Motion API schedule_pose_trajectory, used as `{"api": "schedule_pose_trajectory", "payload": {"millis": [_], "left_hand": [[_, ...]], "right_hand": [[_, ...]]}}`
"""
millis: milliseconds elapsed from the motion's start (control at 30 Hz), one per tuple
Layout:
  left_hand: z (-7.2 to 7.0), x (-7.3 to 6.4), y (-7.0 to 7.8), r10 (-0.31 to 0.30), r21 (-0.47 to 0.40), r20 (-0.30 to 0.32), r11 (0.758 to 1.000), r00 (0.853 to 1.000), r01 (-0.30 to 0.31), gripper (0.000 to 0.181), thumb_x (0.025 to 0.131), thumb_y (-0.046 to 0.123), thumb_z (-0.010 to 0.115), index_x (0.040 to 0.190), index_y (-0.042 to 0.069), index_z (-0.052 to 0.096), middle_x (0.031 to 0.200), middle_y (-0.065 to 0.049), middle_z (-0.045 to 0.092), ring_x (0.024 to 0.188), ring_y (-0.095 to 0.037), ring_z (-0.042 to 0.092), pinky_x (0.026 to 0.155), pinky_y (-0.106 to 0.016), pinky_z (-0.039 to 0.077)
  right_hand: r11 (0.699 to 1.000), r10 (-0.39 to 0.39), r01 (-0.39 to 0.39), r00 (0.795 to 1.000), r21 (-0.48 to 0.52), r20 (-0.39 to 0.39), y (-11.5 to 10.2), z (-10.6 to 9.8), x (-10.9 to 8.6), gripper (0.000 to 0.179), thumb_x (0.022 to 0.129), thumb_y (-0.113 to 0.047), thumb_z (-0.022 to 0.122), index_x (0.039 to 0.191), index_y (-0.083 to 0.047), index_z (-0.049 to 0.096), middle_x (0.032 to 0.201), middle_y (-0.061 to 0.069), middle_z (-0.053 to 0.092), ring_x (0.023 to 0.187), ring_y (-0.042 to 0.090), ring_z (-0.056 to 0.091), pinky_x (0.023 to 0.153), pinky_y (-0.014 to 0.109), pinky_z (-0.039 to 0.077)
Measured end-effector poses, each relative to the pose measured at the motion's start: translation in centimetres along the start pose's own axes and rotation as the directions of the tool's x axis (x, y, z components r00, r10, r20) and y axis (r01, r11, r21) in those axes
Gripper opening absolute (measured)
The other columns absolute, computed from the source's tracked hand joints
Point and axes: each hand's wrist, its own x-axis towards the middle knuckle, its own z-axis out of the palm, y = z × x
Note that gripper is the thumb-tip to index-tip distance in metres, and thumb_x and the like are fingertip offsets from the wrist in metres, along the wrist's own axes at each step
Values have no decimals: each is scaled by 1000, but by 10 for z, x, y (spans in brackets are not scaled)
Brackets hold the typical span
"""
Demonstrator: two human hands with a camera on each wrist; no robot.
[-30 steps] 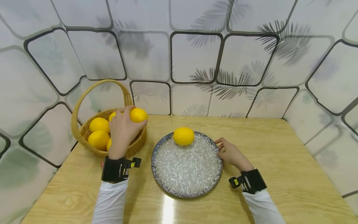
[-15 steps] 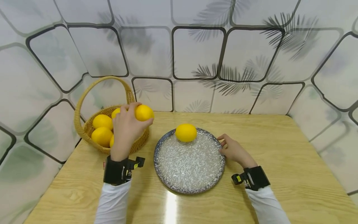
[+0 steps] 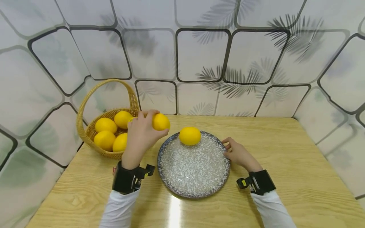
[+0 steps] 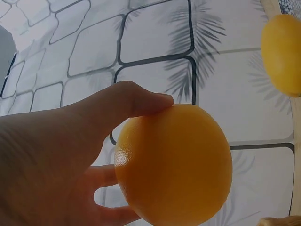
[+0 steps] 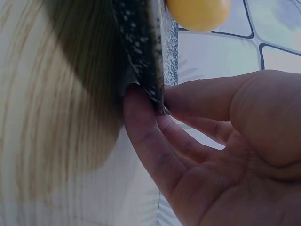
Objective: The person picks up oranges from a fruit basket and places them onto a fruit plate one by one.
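My left hand (image 3: 143, 134) grips a yellow lemon (image 3: 161, 122) between thumb and fingers, held up between the basket and the plate. Close by in the left wrist view, the thumb lies over the top of that lemon (image 4: 174, 165). A speckled grey plate (image 3: 194, 171) with a dark rim lies on the table, and a second lemon (image 3: 189, 136) sits at its far edge. My right hand (image 3: 240, 155) pinches the plate's right rim. In the right wrist view the thumb is on the upper side of the plate (image 5: 141, 52) and fingers are under its rim.
A wicker basket (image 3: 81, 125) with a tall arched handle stands at the left of the wooden table (image 3: 285, 158). Several lemons (image 3: 104, 140) lie inside it. A patterned wall covering (image 3: 202, 57) rises behind the table and along both sides.
My left hand has carried its lemon out from over the basket, rightward toward the plate, uncovering more lemons in the basket. My right hand keeps its hold on the plate's rim.
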Motion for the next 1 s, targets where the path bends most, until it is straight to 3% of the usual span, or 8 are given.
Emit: {"api": "schedule_pose_trajectory", "payload": {"millis": [367,1000], "left_hand": [[17,-7,16,67,53,46,996,997,-69,67,73,47,71,131,17,58,126,-23,59,96,-42,55,85,-55,43],[41,-9,31,151,38,131,987,980,-157,64,71,46,72,127,18,60,123,-20,62,97,-38,58,90,-52,47]], "right_hand": [[1000,3,-3,1000,8,8,0,5,1,46,93,-4,54,137,1,42,112,29,59,84,26,56,63,30,44],[1000,0,0,1000,0,-7,0,1,-1,46,93,-4,55,137,3,42,112,30,60,87,28,58,64,30,44]]}}
